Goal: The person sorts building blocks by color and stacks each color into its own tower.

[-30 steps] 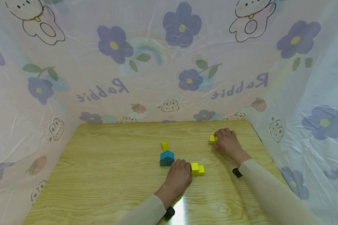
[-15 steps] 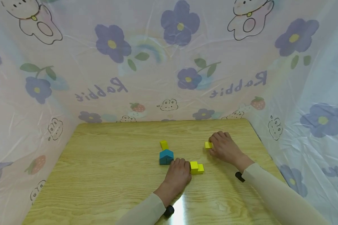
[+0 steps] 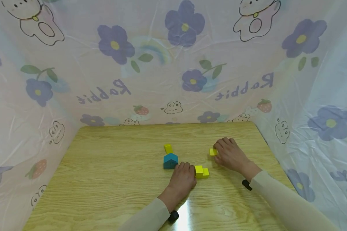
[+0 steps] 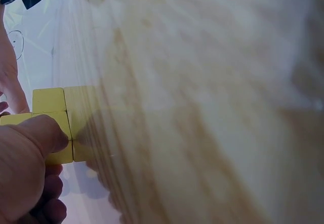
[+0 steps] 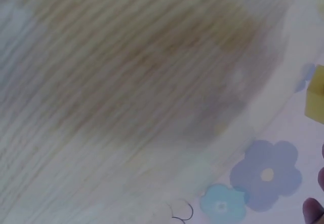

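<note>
My left hand [image 3: 181, 179] grips yellow blocks, its thumb lying over the near faces in the left wrist view. Two visible yellow blocks [image 3: 199, 172] stand just right of it in the head view, one higher than the other. In the left wrist view, yellow cubes [image 4: 49, 101] sit against each other, partly hidden by the thumb. Farther back and right, my right hand [image 3: 230, 154] pinches another yellow block [image 3: 212, 152] that sticks out to the left of the fingers. That yellow block [image 5: 316, 95] shows at the edge of the right wrist view.
Left of the left hand stands a small stack of blue blocks [image 3: 170, 161] with a peaked top. A yellow block [image 3: 168, 148] lies just behind it. Patterned cloth [image 3: 150, 64] walls in the back and sides of the wooden table [image 3: 104, 179].
My right hand has moved toward me and slightly left with its yellow block, nearer the left hand's blocks. The left hand and the blue stack have hardly moved.
</note>
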The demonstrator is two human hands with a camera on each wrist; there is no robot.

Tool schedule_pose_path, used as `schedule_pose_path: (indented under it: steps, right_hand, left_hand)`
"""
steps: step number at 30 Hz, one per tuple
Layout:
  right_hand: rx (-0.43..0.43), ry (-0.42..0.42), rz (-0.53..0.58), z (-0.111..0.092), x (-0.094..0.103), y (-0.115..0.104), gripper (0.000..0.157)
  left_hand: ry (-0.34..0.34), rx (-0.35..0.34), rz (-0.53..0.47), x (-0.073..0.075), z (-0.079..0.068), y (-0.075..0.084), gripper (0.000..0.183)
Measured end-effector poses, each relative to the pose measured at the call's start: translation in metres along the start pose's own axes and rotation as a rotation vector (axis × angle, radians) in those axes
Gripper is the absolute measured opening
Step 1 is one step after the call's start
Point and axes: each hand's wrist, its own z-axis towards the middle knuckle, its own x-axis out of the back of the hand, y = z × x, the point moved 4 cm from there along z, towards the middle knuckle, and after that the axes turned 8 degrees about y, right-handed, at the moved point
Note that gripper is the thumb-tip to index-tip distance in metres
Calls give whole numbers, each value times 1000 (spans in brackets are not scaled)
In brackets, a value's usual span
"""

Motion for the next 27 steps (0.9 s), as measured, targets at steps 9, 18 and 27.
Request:
schedule_pose_path:
  steps: [9,18,27]
  right_hand:
    - [-14,-56,158,-7,9,-18,33]
    - [22,-42,228,-11,16,-43,33]
    - [63,12,232,-11,17,-55,30]
  left_hand:
    - [13,-1,-1,2,1,1,24]
    - [2,15,-7,0,1,0,25]
    - [14,21,-14,-1,1,1,26]
